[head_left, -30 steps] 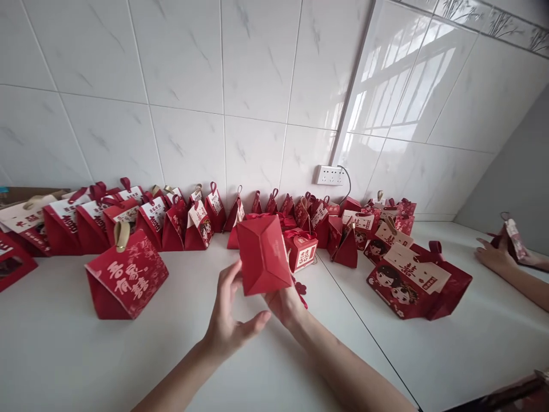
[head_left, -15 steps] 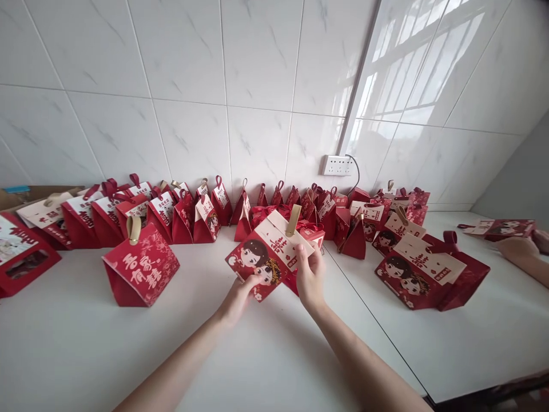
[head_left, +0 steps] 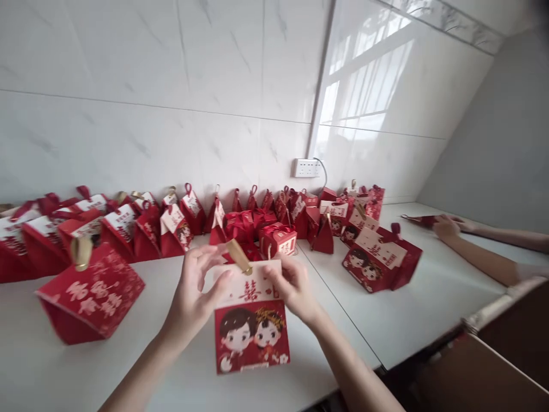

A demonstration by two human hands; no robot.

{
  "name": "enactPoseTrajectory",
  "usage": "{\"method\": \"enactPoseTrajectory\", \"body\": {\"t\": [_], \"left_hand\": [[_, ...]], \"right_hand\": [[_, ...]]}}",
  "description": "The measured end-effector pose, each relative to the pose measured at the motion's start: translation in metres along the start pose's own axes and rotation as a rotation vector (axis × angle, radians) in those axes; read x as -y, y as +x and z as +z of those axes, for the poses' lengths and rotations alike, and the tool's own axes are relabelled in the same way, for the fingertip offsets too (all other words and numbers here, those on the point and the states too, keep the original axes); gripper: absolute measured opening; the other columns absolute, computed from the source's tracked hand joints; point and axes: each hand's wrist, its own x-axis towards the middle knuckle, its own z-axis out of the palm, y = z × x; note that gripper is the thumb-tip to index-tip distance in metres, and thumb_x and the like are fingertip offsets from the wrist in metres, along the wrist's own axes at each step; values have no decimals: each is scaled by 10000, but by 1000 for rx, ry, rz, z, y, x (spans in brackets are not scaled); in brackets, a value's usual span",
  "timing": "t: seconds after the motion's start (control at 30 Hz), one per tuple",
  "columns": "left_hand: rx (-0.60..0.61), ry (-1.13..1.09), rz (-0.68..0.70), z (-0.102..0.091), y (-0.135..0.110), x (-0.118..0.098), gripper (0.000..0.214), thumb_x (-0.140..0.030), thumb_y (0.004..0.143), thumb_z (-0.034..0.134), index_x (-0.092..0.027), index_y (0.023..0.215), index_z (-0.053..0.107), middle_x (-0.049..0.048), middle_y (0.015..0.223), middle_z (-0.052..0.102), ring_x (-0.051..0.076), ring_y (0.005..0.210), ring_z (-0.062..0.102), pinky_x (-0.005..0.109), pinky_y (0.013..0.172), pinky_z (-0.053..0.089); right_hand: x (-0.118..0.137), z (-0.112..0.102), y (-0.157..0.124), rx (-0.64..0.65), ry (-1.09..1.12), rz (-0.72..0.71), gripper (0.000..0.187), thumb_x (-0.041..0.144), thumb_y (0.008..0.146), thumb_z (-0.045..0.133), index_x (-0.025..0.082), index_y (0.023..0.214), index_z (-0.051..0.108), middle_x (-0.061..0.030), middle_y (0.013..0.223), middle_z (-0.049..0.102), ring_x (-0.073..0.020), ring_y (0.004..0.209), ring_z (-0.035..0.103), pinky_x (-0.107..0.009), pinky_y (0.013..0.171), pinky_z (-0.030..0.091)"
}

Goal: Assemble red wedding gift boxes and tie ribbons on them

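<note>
A red gift box [head_left: 251, 335] with a cartoon couple printed on its front and a cream top flap hangs upright over the white counter's front edge. My left hand [head_left: 193, 297] pinches the flap's left corner with thumb and fingers. My right hand [head_left: 294, 289] grips the flap's right side. A gold ribbon loop [head_left: 238, 256] sticks up from the top between my hands. The picture is slightly smeared by motion.
Several red gift boxes line the tiled wall [head_left: 171, 220]. A larger red box with a gold loop [head_left: 92, 292] stands at left, another couple-print box [head_left: 380, 260] at right. Another person's hands [head_left: 446, 226] rest on a flat box at far right. A cardboard box [head_left: 493, 360] sits below the counter [head_left: 424, 309].
The box has turned from bottom-up to upright and face-on, and come down nearer to me. Both hands have shifted to its top flap. The view has swung right.
</note>
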Motion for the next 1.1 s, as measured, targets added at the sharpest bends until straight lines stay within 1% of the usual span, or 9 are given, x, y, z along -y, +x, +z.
{"method": "enactPoseTrajectory", "body": {"t": [0.13, 0.23, 0.33, 0.43, 0.53, 0.63, 0.8, 1.0, 1.1], "left_hand": [[173, 118, -49, 18, -17, -24, 236, -425, 712, 685, -230, 822, 610, 37, 802, 683, 202, 696, 656, 256, 604, 548], [282, 227, -80, 29, -22, -30, 302, -534, 649, 679, -249, 740, 713, 42, 739, 687, 210, 616, 637, 248, 504, 538], [382, 204, -184, 46, -23, -34, 387, -579, 554, 711, -264, 774, 760, 66, 835, 700, 248, 677, 658, 285, 548, 575], [458, 72, -326, 68, -28, -42, 473, -529, 486, 770, -242, 862, 769, 96, 977, 683, 290, 781, 669, 329, 630, 603], [544, -43, -350, 90, -34, -56, 480, -435, 525, 780, -231, 959, 753, 92, 1021, 671, 283, 818, 664, 357, 728, 599], [607, -136, -349, 105, -38, -68, 457, -352, 590, 753, -219, 1026, 728, 84, 1019, 678, 278, 867, 657, 388, 814, 576], [639, -193, -384, 114, -40, -77, 473, -263, 620, 726, -205, 1089, 697, 94, 1053, 687, 324, 984, 637, 426, 817, 571], [721, -195, -285, 114, -43, -79, 421, -229, 704, 659, -197, 1124, 678, 83, 1091, 689, 283, 971, 658, 382, 827, 575], [771, -226, -286, 113, -44, -78, 424, -223, 743, 616, -213, 1165, 654, 76, 1107, 683, 264, 970, 662, 354, 814, 578]], "right_hand": [[23, -17, -33, 58, -134, -64, 338, 371, 887, 480, 193, 632, 348, 34, 629, 383, -91, 581, 355, -229, 543, 302], [39, -37, -57, 127, -206, -51, 297, 331, 899, 465, 198, 648, 379, 22, 659, 431, -104, 614, 413, -239, 593, 348], [48, -57, -76, 144, -259, 15, 269, 340, 898, 475, 195, 675, 442, 8, 682, 482, -116, 640, 458, -241, 611, 370], [53, -72, -90, 62, -249, 82, 163, 324, 869, 527, 183, 788, 547, 3, 729, 562, -108, 635, 483, -223, 601, 384], [57, -82, -97, -8, -156, 167, 136, 285, 840, 562, 176, 916, 591, 3, 753, 624, -102, 628, 509, -206, 592, 405], [62, -90, -101, -38, -94, 241, 124, 257, 844, 529, 167, 868, 611, 21, 661, 599, -80, 537, 458, -184, 508, 366], [68, -99, -109, -83, -138, 264, 186, 270, 843, 505, 163, 863, 657, 41, 546, 478, -68, 478, 337, -179, 440, 281], [77, -100, -118, -135, -139, 259, 220, 282, 834, 505, 172, 885, 689, 4, 642, 577, -90, 519, 409, -194, 459, 316], [83, -100, -121, -125, -163, 231, 234, 244, 841, 491, 182, 944, 691, 2, 671, 599, -97, 538, 439, -199, 477, 340]]}}
